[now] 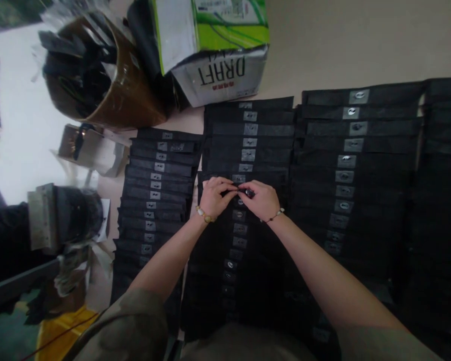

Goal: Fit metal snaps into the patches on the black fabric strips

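Left hand (pixel 218 196) and right hand (pixel 261 199) are close together, fingertips meeting in a narrow pinch on a small dark piece (pixel 249 192), glossy, exact shape too small to tell. Both hands hold it just above the middle column of flat black packets (pixel 244 240), right over one silver tag (pixel 238 178). Beaded bracelet (pixel 205 215) on left wrist, thin cord bracelet (pixel 274 216) on right wrist. Olive sleeves (pixel 135 321) show at the bottom edge.

Packets lie flat in overlapping rows, each with a small silver rectangular tag near its middle, most tags with a dark or shiny oval at the centre. Middle column runs away from the person, past the hands. Another column (pixel 154 200) sits just to the left, and wider columns (pixel 353 175) lie to the right, all on a beige floor (pixel 342 45).

Further out, a brown round tub (pixel 131 100) stuffed with black pieces stands beside a tilted cardboard carton (pixel 218 75) printed DRAFT, upside down in this view. Small open cardboard box (pixel 93 150) left of the packets. Dark cylindrical object with a metal plate (pixel 75 215) further left, yellow patch (pixel 63 336) at bottom left.
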Tool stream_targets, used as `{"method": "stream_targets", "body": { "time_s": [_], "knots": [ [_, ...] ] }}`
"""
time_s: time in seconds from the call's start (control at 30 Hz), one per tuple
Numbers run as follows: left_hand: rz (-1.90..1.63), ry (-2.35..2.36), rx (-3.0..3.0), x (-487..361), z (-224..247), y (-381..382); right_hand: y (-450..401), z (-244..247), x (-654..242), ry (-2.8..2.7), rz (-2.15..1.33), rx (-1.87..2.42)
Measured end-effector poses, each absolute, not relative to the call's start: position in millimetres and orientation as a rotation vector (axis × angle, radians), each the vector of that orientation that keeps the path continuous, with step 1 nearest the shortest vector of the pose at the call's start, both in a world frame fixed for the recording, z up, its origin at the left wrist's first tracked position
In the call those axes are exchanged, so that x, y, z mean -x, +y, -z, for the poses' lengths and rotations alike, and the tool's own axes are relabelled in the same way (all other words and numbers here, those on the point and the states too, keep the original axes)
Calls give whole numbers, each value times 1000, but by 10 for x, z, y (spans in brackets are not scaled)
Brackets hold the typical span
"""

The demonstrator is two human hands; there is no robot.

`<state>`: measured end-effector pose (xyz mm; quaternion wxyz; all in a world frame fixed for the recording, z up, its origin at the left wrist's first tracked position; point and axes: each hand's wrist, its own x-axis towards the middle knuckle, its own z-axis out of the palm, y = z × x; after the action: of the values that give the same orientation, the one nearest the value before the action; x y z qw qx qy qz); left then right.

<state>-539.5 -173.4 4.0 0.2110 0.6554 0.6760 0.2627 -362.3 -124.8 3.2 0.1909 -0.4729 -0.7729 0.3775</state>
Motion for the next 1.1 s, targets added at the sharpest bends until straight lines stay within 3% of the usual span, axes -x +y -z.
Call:
{"method": "stream_targets", "body": {
  "time_s": [1.1],
  "knots": [
    [-645, 1894, -1907, 5354, -75, -1792, -1255, -38, 3612, -2114, -1089, 1329]
  ]
}}
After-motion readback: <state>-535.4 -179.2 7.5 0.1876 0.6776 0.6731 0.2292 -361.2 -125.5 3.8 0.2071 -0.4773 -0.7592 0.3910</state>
